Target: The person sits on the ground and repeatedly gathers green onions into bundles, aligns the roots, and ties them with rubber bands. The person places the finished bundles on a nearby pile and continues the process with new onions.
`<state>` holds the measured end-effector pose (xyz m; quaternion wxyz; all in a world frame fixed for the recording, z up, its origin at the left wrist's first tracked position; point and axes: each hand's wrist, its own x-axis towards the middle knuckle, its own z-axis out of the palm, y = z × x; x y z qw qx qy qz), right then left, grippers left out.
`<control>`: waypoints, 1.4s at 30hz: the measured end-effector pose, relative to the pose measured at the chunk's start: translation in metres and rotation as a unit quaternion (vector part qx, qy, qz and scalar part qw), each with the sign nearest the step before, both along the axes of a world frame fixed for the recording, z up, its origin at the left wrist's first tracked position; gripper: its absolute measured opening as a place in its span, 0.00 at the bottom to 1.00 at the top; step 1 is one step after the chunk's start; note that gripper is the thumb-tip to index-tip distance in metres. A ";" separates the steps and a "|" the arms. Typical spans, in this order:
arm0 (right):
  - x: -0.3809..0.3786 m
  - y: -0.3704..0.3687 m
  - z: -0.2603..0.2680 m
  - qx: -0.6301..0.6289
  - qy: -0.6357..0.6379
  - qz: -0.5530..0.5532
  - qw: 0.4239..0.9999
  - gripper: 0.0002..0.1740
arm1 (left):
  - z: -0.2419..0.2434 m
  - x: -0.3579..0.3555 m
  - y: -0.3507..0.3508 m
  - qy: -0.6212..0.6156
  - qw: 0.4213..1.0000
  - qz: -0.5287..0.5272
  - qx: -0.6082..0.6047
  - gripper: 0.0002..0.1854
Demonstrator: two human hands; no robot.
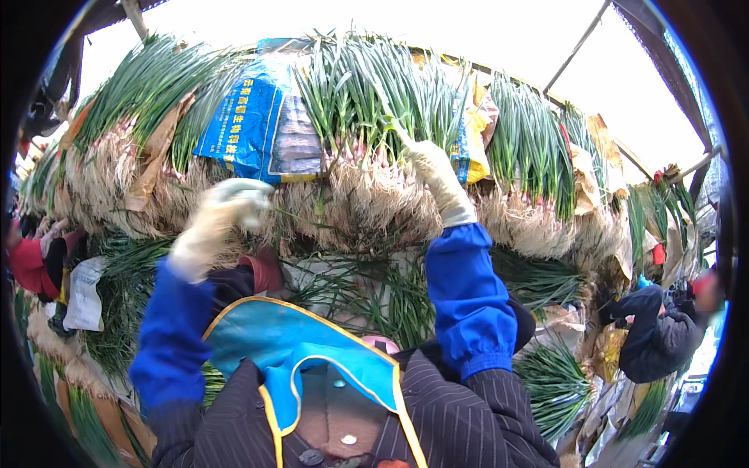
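My left hand (225, 216), in a pale glove and blurred, hangs in front of the root fringe, just below a blue printed sack (246, 126). A thin green strand (298, 218) runs right from near its fingertips; whether they grip it is unclear. My right hand (434, 175), also gloved, reaches up to a row of young onion or garlic plants (351, 93). Its fingertips are at their pinkish stem bases, next to a pale leaf, and I cannot tell whether they pinch anything. Below those bases hang long pale roots (374, 199).
More plant bunches stand on the left (152, 88) and right (526, 140), divided by brown paper (158, 152) and a yellow bag (478, 134). Loose green leaves (386, 298) lie below the pile. A person (661, 333) sits at right; another person's red sleeve (29, 263) shows at left.
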<state>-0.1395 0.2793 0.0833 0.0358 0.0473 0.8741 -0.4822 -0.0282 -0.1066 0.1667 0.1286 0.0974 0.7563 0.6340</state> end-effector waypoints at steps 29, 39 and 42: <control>0.140 -0.011 -0.114 0.375 -0.217 0.462 0.774 0.24 | -0.056 0.009 0.115 -0.053 0.900 -0.036 0.431 0.16; -0.005 -0.077 -0.062 0.301 0.121 0.022 0.946 0.21 | -0.106 -0.074 0.128 -0.328 0.823 0.002 0.463 0.08; 0.002 -0.063 -0.029 0.022 0.068 -0.007 0.997 0.14 | -0.111 -0.082 0.113 -0.344 0.846 0.058 0.403 0.13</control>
